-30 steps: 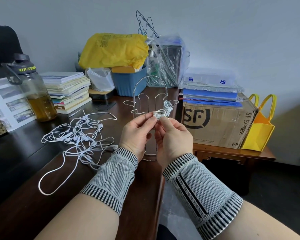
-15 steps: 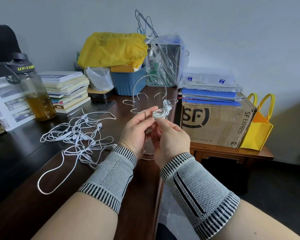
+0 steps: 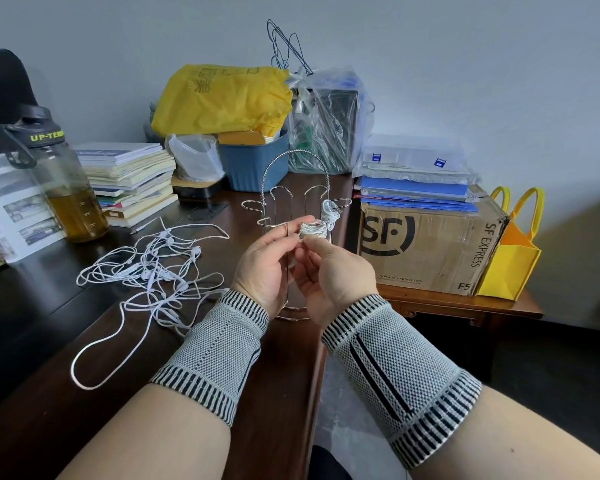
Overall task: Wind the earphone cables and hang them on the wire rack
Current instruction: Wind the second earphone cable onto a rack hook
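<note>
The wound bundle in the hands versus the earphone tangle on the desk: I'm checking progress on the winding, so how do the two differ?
The wound bundle is a tight, compact coil; the tangle sprawls in loose, crossing loops. The bundle is held up between the left hand and right hand, in front of the wire rack; the tangle lies untouched on the desk. The bundle looks small, the tangle spreads wide. Both are white earphone cable.

wound white coil (image 3: 313,229) before wire rack (image 3: 293,216) (another hung); tangled earphones (image 3: 153,271) on desk
</note>
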Demonstrator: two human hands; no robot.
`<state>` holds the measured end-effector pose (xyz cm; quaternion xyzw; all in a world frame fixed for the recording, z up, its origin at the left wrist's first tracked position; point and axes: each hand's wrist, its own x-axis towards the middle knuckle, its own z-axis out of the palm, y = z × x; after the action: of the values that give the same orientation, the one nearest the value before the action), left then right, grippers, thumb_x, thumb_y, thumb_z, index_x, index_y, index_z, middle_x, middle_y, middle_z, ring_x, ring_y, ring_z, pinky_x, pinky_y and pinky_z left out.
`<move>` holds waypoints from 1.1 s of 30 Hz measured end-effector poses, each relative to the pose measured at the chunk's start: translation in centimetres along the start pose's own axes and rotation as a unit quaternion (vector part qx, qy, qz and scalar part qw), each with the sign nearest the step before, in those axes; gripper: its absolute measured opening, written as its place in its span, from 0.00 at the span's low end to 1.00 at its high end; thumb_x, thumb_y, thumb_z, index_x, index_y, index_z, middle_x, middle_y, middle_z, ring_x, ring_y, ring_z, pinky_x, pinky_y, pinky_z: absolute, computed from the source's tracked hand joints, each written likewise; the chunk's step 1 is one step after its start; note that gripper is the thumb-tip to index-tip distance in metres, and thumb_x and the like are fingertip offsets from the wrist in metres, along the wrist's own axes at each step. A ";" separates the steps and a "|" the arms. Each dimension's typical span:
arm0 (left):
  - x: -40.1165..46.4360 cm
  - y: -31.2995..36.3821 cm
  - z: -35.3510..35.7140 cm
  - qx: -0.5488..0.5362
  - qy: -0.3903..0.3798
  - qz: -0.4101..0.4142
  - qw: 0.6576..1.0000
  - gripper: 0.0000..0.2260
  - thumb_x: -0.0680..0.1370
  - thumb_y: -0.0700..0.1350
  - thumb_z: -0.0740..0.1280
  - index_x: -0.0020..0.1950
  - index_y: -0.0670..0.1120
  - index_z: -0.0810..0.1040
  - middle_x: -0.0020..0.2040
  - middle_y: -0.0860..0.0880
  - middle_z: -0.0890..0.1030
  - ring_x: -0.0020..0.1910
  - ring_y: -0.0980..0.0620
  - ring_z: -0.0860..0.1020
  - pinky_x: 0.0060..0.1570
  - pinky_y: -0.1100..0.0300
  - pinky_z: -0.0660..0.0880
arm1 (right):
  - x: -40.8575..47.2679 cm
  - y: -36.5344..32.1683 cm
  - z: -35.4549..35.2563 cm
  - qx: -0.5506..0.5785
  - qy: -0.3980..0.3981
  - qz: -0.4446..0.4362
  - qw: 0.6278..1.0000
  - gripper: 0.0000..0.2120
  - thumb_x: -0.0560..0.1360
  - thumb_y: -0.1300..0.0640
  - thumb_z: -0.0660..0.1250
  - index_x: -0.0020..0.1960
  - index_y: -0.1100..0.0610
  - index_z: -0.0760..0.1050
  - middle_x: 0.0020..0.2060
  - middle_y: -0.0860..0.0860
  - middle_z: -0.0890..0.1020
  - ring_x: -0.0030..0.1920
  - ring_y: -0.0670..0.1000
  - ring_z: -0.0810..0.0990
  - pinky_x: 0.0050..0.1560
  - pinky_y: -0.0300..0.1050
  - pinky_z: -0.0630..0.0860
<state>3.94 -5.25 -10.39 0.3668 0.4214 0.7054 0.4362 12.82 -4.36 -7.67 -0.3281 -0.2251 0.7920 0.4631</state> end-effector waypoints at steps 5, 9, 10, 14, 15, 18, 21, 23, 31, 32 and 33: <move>0.1 -0.1 0.2 0.013 0.004 0.011 1.000 0.15 0.80 0.35 0.56 0.55 0.44 0.83 0.41 0.46 0.82 0.36 0.54 0.78 0.41 0.63 0.73 | 0.4 -0.8 -0.3 -0.021 0.000 0.008 1.000 0.05 0.74 0.66 0.68 0.40 0.62 0.77 0.26 0.53 0.79 0.25 0.45 0.77 0.28 0.35 0.74; -0.1 0.0 0.4 0.022 0.004 0.011 1.000 0.13 0.81 0.35 0.57 0.56 0.42 0.80 0.48 0.41 0.82 0.39 0.52 0.79 0.38 0.65 0.75 | 1.3 -0.2 -0.6 -0.131 0.043 -0.101 0.985 0.03 0.72 0.63 0.72 0.42 0.62 0.80 0.34 0.56 0.83 0.32 0.50 0.81 0.33 0.40 0.76; -0.1 0.0 0.4 0.022 0.003 0.013 1.000 0.12 0.81 0.35 0.58 0.56 0.42 0.80 0.50 0.40 0.82 0.42 0.51 0.79 0.41 0.64 0.76 | 1.7 0.2 -0.7 -0.155 0.056 -0.131 0.978 0.04 0.71 0.61 0.73 0.42 0.62 0.81 0.36 0.56 0.84 0.36 0.52 0.83 0.37 0.43 0.78; -0.1 -0.3 0.2 0.022 0.006 0.021 1.000 0.11 0.80 0.35 0.60 0.55 0.44 0.81 0.46 0.45 0.85 0.46 0.49 0.80 0.46 0.60 0.76 | 1.8 1.0 -1.3 -0.217 0.062 -0.207 0.952 0.02 0.71 0.60 0.73 0.42 0.58 0.81 0.38 0.54 0.85 0.41 0.53 0.84 0.48 0.49 0.82; -0.1 -0.4 0.1 0.026 0.006 0.025 0.999 0.11 0.80 0.35 0.61 0.54 0.45 0.81 0.45 0.47 0.85 0.46 0.49 0.80 0.47 0.60 0.76 | 1.7 0.9 -1.5 -0.244 0.061 -0.228 0.941 0.01 0.71 0.60 0.72 0.42 0.57 0.81 0.38 0.53 0.85 0.41 0.52 0.84 0.48 0.50 0.82; 0.0 -0.6 0.1 0.046 0.010 0.028 0.998 0.11 0.80 0.35 0.63 0.54 0.47 0.82 0.47 0.47 0.85 0.50 0.47 0.80 0.51 0.56 0.74 | 1.5 0.6 -2.1 -0.318 0.057 -0.292 0.900 0.05 0.72 0.60 0.72 0.40 0.51 0.79 0.37 0.49 0.84 0.39 0.48 0.82 0.48 0.48 0.82; 0.1 -0.7 0.1 0.051 0.010 0.026 0.998 0.11 0.79 0.36 0.64 0.55 0.48 0.82 0.51 0.45 0.84 0.52 0.47 0.79 0.53 0.55 0.73 | 1.7 0.3 -2.6 -0.350 0.053 -0.339 0.872 0.07 0.71 0.58 0.73 0.40 0.49 0.77 0.36 0.48 0.82 0.37 0.48 0.81 0.46 0.50 0.81; 0.2 -0.8 0.1 0.054 0.010 0.029 0.998 0.11 0.79 0.36 0.64 0.56 0.47 0.81 0.52 0.44 0.84 0.53 0.47 0.78 0.52 0.56 0.72 | 2.0 0.4 -3.1 -0.365 0.054 -0.362 0.856 0.07 0.71 0.57 0.74 0.42 0.50 0.75 0.40 0.50 0.81 0.38 0.49 0.81 0.46 0.52 0.81; 0.1 -0.8 0.1 0.041 -0.013 0.041 0.998 0.13 0.79 0.33 0.62 0.54 0.46 0.81 0.51 0.47 0.84 0.54 0.49 0.79 0.64 0.45 0.71 | 3.1 -0.5 -4.1 -0.432 0.006 -0.443 0.785 0.11 0.72 0.59 0.72 0.52 0.49 0.75 0.46 0.48 0.79 0.37 0.40 0.77 0.42 0.33 0.75; 0.2 -0.8 0.1 0.043 -0.021 0.047 0.998 0.13 0.79 0.32 0.61 0.55 0.45 0.81 0.50 0.47 0.85 0.53 0.51 0.80 0.61 0.50 0.74 | 3.2 -0.7 -4.1 -0.444 0.001 -0.445 0.778 0.11 0.73 0.59 0.71 0.52 0.49 0.75 0.45 0.47 0.79 0.37 0.39 0.77 0.43 0.33 0.74; 0.2 -0.7 0.1 0.045 -0.028 0.056 0.997 0.13 0.79 0.31 0.60 0.55 0.45 0.80 0.49 0.49 0.85 0.52 0.53 0.81 0.58 0.55 0.77 | 3.3 -0.9 -4.0 -0.453 -0.002 -0.443 0.774 0.10 0.73 0.59 0.71 0.52 0.50 0.76 0.45 0.46 0.78 0.38 0.39 0.77 0.44 0.34 0.74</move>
<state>4.21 -4.88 -10.99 0.4286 0.4187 0.6985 0.3912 15.08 -0.82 -10.90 -0.3620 -0.6792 0.3066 0.5601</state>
